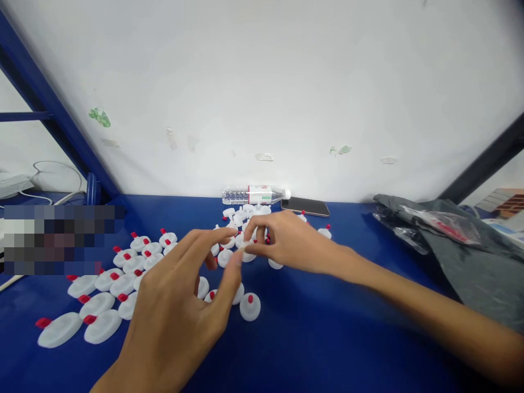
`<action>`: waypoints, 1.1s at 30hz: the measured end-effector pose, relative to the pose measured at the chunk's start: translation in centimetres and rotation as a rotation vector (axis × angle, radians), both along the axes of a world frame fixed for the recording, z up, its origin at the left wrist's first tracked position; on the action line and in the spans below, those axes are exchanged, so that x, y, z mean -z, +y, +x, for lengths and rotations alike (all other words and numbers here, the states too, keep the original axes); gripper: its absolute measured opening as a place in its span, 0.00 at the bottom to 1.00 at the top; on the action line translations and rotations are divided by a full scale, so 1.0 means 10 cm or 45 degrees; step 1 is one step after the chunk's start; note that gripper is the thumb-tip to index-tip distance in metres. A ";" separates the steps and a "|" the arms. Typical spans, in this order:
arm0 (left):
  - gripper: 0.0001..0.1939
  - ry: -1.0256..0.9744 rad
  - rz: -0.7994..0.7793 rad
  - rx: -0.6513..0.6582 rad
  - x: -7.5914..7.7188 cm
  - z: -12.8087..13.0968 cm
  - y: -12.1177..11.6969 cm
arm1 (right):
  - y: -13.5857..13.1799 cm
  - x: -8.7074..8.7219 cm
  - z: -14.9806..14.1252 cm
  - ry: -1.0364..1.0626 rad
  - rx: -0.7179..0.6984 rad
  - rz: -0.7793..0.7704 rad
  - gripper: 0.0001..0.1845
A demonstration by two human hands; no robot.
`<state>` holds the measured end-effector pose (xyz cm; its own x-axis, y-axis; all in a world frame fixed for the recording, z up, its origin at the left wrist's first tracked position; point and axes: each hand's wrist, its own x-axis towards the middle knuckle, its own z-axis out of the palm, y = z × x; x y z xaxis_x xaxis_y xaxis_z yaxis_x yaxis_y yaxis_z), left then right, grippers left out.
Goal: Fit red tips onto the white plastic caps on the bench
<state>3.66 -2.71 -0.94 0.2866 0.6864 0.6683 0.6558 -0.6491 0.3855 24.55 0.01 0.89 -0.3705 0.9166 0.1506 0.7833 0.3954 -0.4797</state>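
Observation:
Many white round plastic caps with red tabs lie on the blue table [327,338]. Assembled ones sit in rows at the left [102,284]; a loose pile [241,218] lies in the middle near the wall. My left hand [180,311] hovers over the caps, thumb and fingers curled toward a pinch. My right hand [286,240] reaches in from the right and pinches a small white piece [244,248] at its fingertips, which nearly meet my left fingertips. One cap [250,307] lies just right of my left hand.
A clear water bottle [256,195] lies on its side against the white wall, with a dark phone [305,206] beside it. A dark grey plastic bag [462,245] fills the right side. Blue frame posts rise at both sides.

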 end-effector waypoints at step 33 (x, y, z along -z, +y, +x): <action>0.12 0.121 -0.032 -0.119 0.10 -0.04 0.09 | 0.34 0.33 0.36 -0.558 0.217 0.097 0.09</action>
